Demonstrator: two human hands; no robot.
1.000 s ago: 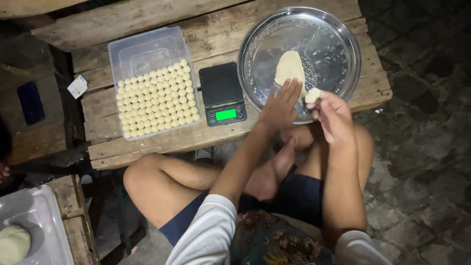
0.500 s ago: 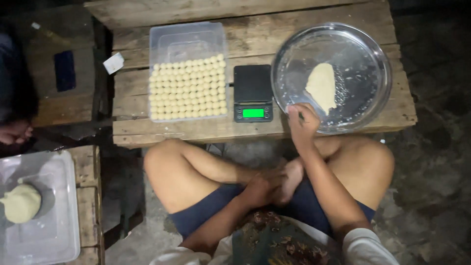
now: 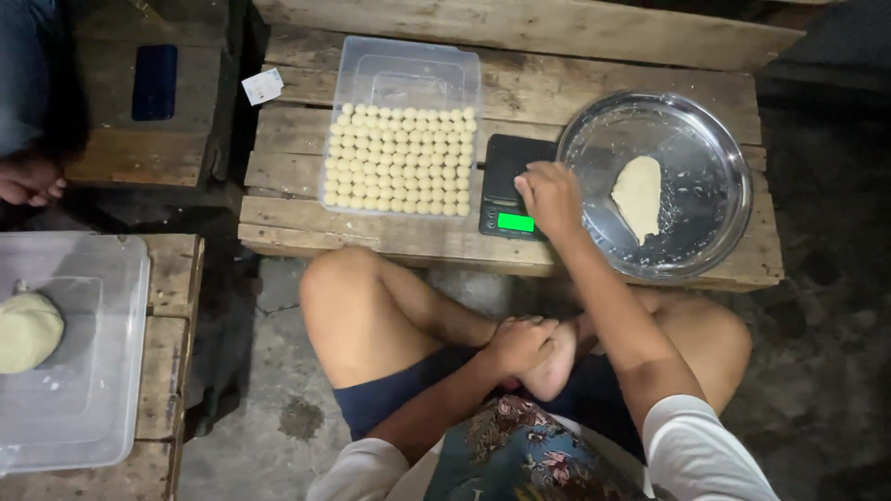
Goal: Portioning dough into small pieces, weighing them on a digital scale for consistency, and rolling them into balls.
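Observation:
My right hand (image 3: 549, 195) hovers over the small black scale (image 3: 506, 162) with a lit green display (image 3: 515, 222), fingers curled down onto its platform; anything under the fingers is hidden. To its right a flat piece of pale dough (image 3: 639, 195) lies in a round metal tray (image 3: 729, 176). On the left of the scale stands a clear plastic box (image 3: 408, 65) filled with rows of several small dough balls (image 3: 399, 158). My left hand (image 3: 515, 343) rests closed on my foot in my lap.
All this sits on a low wooden pallet table (image 3: 371, 237). At lower left another clear box (image 3: 93, 371) holds a dough lump (image 3: 28, 329). Another person's hand (image 3: 28, 181) shows at far left, near a dark blue flat object (image 3: 153, 82) and a white tag (image 3: 262, 85).
My right hand moved from the metal tray's edge left onto the scale. My left hand, up at the tray a second ago, has dropped to my foot.

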